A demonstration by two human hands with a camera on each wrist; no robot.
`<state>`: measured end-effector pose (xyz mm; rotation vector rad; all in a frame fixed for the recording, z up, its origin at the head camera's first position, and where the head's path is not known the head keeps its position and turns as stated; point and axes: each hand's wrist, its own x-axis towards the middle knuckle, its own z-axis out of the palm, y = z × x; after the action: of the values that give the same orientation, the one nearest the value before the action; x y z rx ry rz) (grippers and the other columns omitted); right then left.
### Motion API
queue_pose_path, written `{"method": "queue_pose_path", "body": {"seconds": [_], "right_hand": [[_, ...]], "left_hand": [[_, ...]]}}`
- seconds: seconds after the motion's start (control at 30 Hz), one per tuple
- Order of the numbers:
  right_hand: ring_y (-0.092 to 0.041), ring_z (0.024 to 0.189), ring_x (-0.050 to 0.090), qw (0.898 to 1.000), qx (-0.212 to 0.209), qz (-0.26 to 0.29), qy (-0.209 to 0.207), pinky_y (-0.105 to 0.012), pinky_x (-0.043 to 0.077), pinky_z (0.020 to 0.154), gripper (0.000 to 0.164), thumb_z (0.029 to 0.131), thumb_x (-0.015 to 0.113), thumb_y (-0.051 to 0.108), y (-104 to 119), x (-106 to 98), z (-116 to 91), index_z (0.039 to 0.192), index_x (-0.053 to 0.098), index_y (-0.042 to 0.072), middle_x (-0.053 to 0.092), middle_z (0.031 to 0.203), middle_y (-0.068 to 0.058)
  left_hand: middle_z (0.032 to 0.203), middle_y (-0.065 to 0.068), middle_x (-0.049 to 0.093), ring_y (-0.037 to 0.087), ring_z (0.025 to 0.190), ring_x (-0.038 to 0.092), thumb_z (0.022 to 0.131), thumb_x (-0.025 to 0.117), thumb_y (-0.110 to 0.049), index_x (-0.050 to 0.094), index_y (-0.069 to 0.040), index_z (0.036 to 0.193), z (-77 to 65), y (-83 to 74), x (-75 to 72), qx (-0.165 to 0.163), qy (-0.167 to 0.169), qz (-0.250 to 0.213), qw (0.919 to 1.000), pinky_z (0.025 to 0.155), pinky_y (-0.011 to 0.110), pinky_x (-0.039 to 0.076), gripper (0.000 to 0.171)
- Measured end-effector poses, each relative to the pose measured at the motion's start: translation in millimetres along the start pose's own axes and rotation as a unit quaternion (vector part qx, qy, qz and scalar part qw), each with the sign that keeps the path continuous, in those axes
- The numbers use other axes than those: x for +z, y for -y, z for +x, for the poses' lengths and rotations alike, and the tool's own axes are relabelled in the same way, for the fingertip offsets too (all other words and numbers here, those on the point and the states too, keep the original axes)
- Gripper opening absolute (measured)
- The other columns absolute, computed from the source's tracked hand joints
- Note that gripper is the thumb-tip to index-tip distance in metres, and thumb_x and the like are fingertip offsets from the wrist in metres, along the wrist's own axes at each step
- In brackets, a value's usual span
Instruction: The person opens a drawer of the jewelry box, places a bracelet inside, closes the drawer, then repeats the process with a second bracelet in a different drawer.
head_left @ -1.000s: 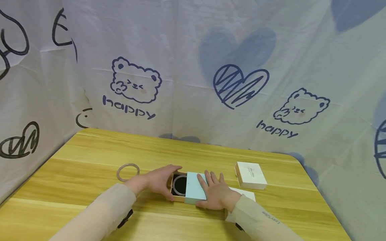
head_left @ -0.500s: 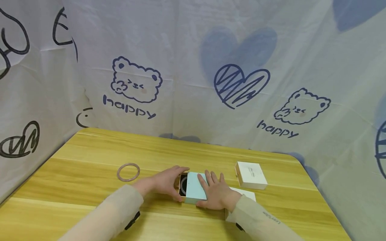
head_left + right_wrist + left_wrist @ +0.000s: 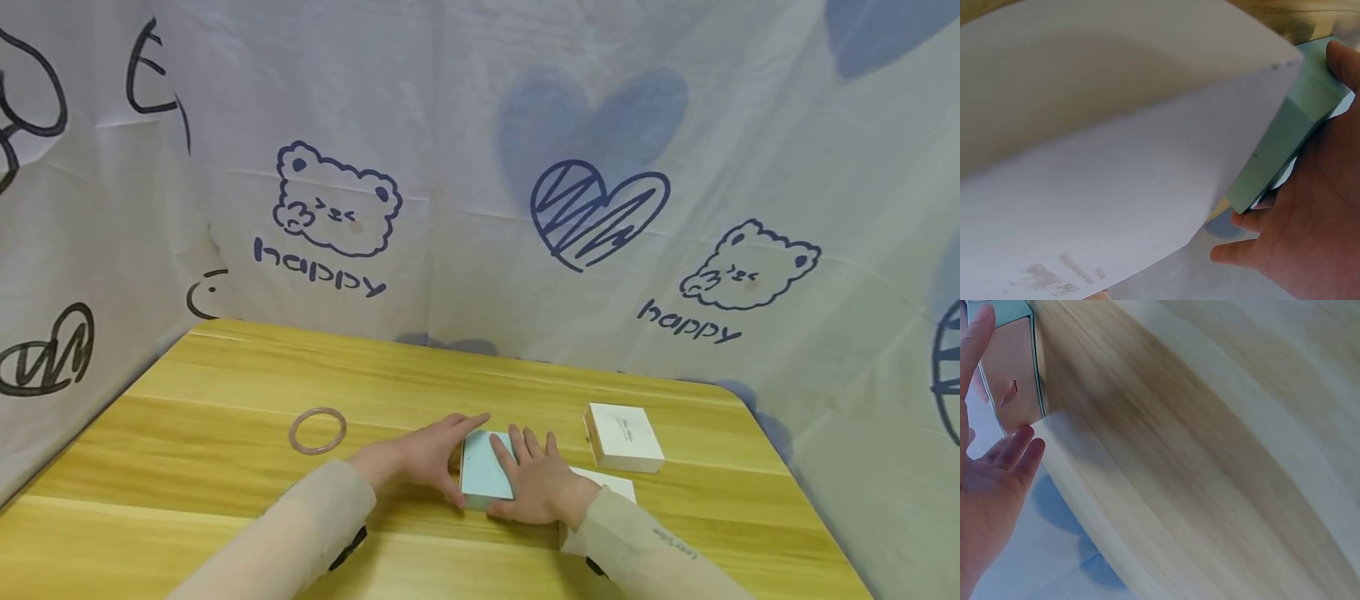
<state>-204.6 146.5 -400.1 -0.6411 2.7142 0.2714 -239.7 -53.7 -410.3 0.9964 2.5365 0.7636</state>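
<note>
A light-blue drawer-style gift box [image 3: 486,468] lies on the table in front of me, its inner tray pushed in. At its left end my left hand [image 3: 429,454] spans the box, thumb at the near corner and forefinger at the far one. The left wrist view shows the tray's pinkish front [image 3: 1013,369] with a small pull tab, level with the sleeve's edge. My right hand [image 3: 542,483] rests with spread, straight fingers over the box's right part, thumb along the near side. A bangle seen in the tray earlier is hidden now.
A pale pinkish bangle [image 3: 318,451] lies on the table to the left. One white box [image 3: 628,437] with small print stands at the right; another white box [image 3: 613,482] sits partly under my right wrist. A printed cloth [image 3: 465,167] hangs behind the table.
My left hand has moved right, sliding the tray with the bangle inside into the light-blue sleeve until the gap vanished. The right hand and the sleeve have stayed in place.
</note>
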Motion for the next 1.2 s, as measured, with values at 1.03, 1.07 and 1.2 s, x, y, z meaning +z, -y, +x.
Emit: {"method": "queue_pose_path", "body": {"seconds": [1.03,1.07,1.2], "right_hand": [[-0.034,0.144,0.017,1.0,0.002,0.003,-0.007,-0.058,0.017,0.113,0.09,0.084,0.044,0.068,1.1,-1.8,-1.9,0.151,0.011,0.017,0.012,0.157,-0.015],[-0.034,0.144,0.017,1.0,0.002,0.002,-0.009,-0.058,0.017,0.113,0.091,0.084,0.044,0.068,1.1,-1.6,-1.9,0.151,0.011,0.017,0.012,0.156,-0.016],[-0.034,0.144,0.017,1.0,0.003,0.001,-0.01,-0.058,0.017,0.113,0.091,0.083,0.045,0.068,1.2,-1.3,-1.7,0.151,0.012,0.017,0.012,0.156,-0.016]], "left_hand": [[0.134,0.012,0.049,0.03,0.126,0.045,0.066,0.078,-0.05,0.014,-0.006,0.149,-5.4,-6.9,7.4,-0.054,-0.045,0.1,0.9925,0.108,0.053,0.031,0.114],[0.13,0.01,0.053,0.029,0.125,0.047,0.066,0.078,-0.05,0.013,-0.005,0.149,-5.5,-6.9,7.5,-0.055,-0.045,0.098,0.9926,0.108,0.052,0.031,0.115],[0.117,0.002,0.062,0.022,0.118,0.053,0.068,0.078,-0.048,0.006,-0.004,0.149,-6.5,-6.7,8.2,-0.051,-0.041,0.081,0.9946,0.108,0.051,0.031,0.117]]}}
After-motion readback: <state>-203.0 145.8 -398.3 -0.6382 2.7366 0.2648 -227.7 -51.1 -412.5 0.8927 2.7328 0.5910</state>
